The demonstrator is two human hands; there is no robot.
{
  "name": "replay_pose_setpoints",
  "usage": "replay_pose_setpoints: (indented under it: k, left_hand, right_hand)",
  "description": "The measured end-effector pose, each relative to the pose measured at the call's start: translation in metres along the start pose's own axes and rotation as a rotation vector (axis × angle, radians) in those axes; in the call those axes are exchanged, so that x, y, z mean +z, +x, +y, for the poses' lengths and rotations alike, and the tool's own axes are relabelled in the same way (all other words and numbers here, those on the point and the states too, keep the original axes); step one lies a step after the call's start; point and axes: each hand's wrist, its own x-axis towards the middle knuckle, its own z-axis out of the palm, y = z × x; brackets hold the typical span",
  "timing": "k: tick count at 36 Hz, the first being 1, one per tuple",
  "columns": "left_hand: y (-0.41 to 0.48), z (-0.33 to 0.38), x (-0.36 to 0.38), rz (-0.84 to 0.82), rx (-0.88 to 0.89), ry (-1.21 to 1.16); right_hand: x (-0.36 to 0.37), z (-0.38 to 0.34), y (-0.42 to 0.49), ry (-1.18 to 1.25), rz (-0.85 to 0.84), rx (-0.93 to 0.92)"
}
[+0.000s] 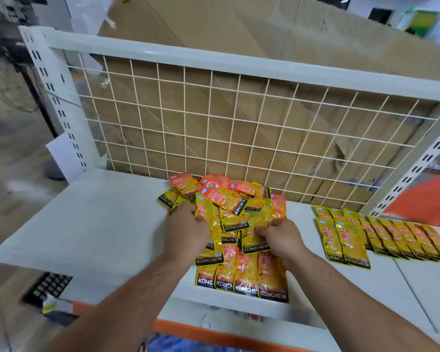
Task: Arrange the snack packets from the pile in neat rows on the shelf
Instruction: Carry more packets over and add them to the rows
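Progress: our left hand (186,226) and right hand (281,236) both curl round packets (252,241) in the pile (229,196). Off right of the grip, one overlapped row (391,237) lies done on the shelf (99,219); a short front row (244,278) sits just nearer us. Most's left, we reckon.

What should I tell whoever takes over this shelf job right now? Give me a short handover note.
Left hand: fingers curled into the left side of the pile, gripping packets.
Right hand: pinching packets on the pile's right side.
Done: right rows of overlapping packets lie on the shelf; a front row of four sits at the shelf edge, below the pile.
Left: most of the pile is loose by the wire back; lay it out in rows.
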Motion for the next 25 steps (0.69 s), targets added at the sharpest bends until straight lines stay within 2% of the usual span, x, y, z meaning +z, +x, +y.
replay_pose_setpoints:
  k: [7,13,25]
  left_hand:
    - [-0.005,0.003,0.008,0.008,-0.1,-0.209]
    - [-0.018,0.014,0.028,-0.089,-0.082,-0.172]
    - [-0.057,0.073,0.108,-0.201,-0.057,-0.165]
  right_hand:
    - [-0.006,0.008,-0.009,0.193,0.025,0.057]
    - [-0.024,0.016,-0.015,0.387,-0.036,0.027]
    - [-0.105,0.084,0.007,0.294,-0.043,-0.076]
